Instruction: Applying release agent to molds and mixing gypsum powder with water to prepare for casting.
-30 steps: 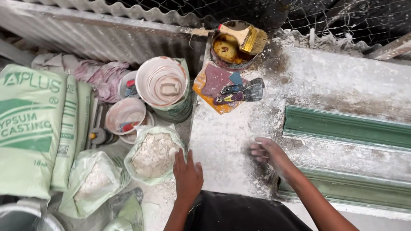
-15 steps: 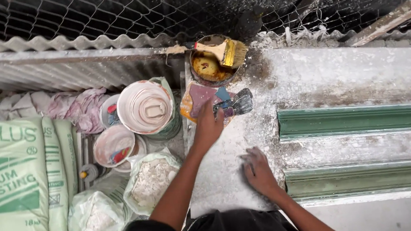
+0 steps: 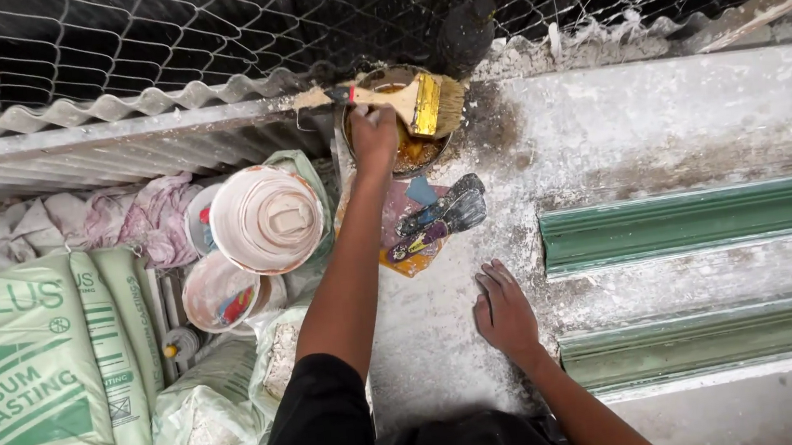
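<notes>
My left hand (image 3: 374,137) is closed around the wooden handle of the paintbrush (image 3: 414,103), which lies across the rim of the round tin (image 3: 406,154) at the far edge of the white slab (image 3: 446,343) — bristles to the right of the fist. My right hand (image 3: 504,311) rests open and flat on the slab near its front edge, holding nothing — just left of the green moulding (image 3: 706,222).

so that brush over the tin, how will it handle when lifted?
The brush, gripped by the left hand, looks stiff and light: wooden handle, wide bristles. Bristles probably flex and may drip, since the tin holds brownish liquid. Handle might be slippery.
</notes>
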